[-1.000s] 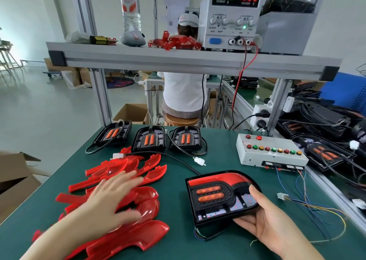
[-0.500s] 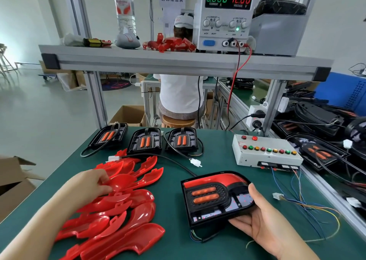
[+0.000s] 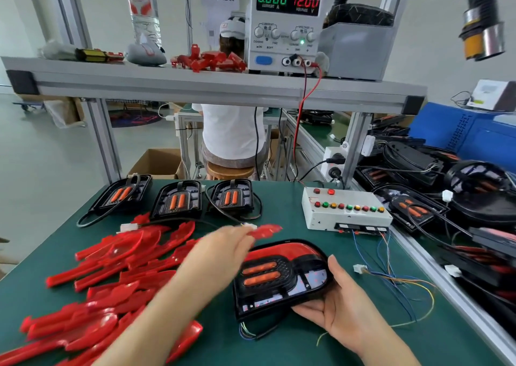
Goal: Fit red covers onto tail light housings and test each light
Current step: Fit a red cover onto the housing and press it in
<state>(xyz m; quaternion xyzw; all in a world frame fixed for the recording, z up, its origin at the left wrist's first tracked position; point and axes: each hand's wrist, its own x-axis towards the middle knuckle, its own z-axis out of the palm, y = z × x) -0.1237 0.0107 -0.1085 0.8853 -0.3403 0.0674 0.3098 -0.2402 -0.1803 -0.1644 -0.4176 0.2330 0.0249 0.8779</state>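
A black tail light housing (image 3: 282, 277) with two orange lenses and a red top strip is tilted up off the green table; my right hand (image 3: 340, 307) grips its lower right edge. My left hand (image 3: 220, 251) is blurred just left of and above the housing and pinches a red cover (image 3: 265, 230) that sticks out past its fingers. A pile of several red covers (image 3: 120, 276) spreads over the left half of the table. Three more black housings (image 3: 177, 199) stand in a row at the back.
A white test box (image 3: 346, 209) with coloured buttons sits at the right, with loose wires and a white plug (image 3: 360, 268) in front. Several housings fill the right bench. A power supply (image 3: 284, 22) stands on the shelf above. A person sits behind the table.
My left hand left the cover pile and swung right toward the housing, now carrying one red cover. The right hand still holds the housing in nearly the same place.
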